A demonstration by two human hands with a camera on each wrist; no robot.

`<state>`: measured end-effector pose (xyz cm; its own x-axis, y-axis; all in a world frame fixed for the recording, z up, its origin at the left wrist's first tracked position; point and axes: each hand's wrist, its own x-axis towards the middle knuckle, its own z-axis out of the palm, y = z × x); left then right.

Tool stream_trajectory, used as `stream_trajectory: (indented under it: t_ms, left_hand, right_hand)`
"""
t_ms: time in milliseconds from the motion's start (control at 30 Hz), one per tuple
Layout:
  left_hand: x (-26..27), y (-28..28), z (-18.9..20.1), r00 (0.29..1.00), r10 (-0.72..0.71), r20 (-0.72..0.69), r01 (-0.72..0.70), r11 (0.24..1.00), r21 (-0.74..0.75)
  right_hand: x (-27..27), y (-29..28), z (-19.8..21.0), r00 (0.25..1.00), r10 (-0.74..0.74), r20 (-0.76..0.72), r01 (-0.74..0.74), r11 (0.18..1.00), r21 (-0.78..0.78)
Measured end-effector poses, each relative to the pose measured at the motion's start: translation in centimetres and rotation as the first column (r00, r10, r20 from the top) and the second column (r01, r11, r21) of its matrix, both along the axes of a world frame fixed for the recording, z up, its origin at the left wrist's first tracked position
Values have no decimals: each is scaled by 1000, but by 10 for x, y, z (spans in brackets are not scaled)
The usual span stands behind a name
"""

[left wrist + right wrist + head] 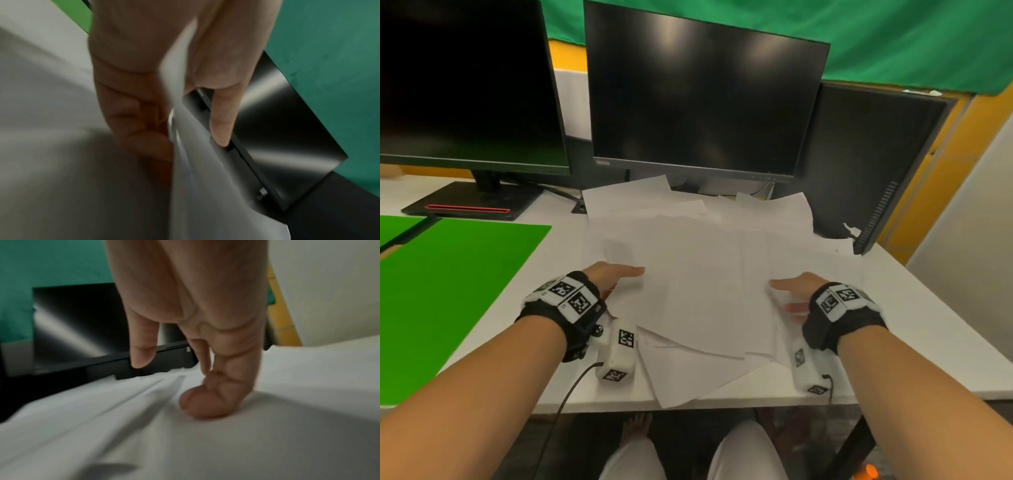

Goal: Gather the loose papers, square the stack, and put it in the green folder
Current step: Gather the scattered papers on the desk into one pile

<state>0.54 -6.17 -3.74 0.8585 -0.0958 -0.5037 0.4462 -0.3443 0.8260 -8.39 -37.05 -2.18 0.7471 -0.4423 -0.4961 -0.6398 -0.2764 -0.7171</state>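
Several loose white papers (705,274) lie overlapping in the middle of the white desk, some corners jutting over the front edge. My left hand (616,277) is at their left edge. In the left wrist view that hand (185,142) pinches the raised edge of the papers (205,186), thumb on one side and curled fingers on the other. My right hand (787,296) is at the right edge. Its bent fingertips (207,407) press down on the papers (123,426), which ruffle beside them, and its thumb stays clear above. The green folder (448,291) lies open and flat on the left.
Two dark monitors stand behind the papers, a left monitor (465,85) and a middle monitor (702,102). A third black screen (876,164) leans at the right rear. The left monitor's base (472,202) borders the folder's far edge. Bare desk (928,342) lies right of my right hand.
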Motion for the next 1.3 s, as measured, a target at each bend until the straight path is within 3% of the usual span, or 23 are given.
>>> stream_trajectory:
  t_ms: [67, 200, 233, 300, 367, 400, 433, 467, 533, 600, 667, 767, 933, 1067, 1133, 1200, 1300]
  left_hand:
    - [0, -9, -4, 999, -38, -6, 38, 999, 0]
    - [7, -3, -15, 999, -20, -28, 19, 1000, -22]
    - [9, 1, -13, 1000, -26, -16, 26, 1000, -8]
    - [17, 17, -11, 999, -16, 34, 15, 999, 32]
    - [20, 32, -7, 998, -34, 43, 30, 995, 95]
    - [21, 38, -7, 998, -56, 15, 54, 994, 100]
    - [22, 42, -10, 998, -65, -17, 66, 994, 91]
    - [28, 46, -17, 996, -73, -41, 76, 995, 58]
    - [38, 48, -32, 996, -74, -39, 77, 994, 73]
    - [48, 45, -43, 997, -71, -13, 72, 990, 120]
    - [43, 38, -38, 992, -122, 27, 115, 974, 193]
    - [21, 31, -18, 985, -173, 19, 163, 953, 254]
    - [13, 27, -16, 962, -271, -18, 269, 942, 203]
    - [13, 26, -13, 982, -185, 47, 175, 971, 162]
    - [16, 27, -13, 988, -140, 69, 127, 979, 162]
    - [15, 26, -9, 983, -159, 87, 137, 965, 222]
    - [13, 24, -4, 975, -165, 147, 85, 895, 439]
  right_hand:
    - [12, 23, -4, 997, 79, 25, -82, 983, 166]
    - [21, 34, -9, 959, 282, 38, -284, 936, 208]
    - [20, 26, -6, 965, 257, 58, -262, 956, 132]
    - [14, -8, -3, 989, 140, 40, -130, 971, -201]
    - [-7, -43, 1, 982, 93, -162, -172, 788, -591]
    - [-19, -56, 2, 951, 84, -297, -270, 693, -668]
    - [-27, -65, 2, 920, 68, -385, -328, 671, -666]
    - [-29, -70, 2, 901, 66, -428, -356, 675, -646]
    - [-20, -68, -4, 921, 82, -381, -321, 714, -622]
    - [-6, -61, -6, 975, 27, -221, -143, 836, -530]
    - [5, -56, -9, 993, -37, -112, -15, 902, -431]
    - [10, -54, -11, 993, -60, -103, 14, 914, -405]
    - [14, -40, -9, 988, 2, -155, -60, 928, -369]
    - [14, -40, -3, 994, -52, -99, -9, 844, -536]
    - [14, -41, -5, 995, -37, -96, -20, 844, -536]
    - [18, -39, -10, 987, -5, -158, -75, 865, -497]
    - [20, -30, -10, 987, -10, -162, -70, 874, -480]
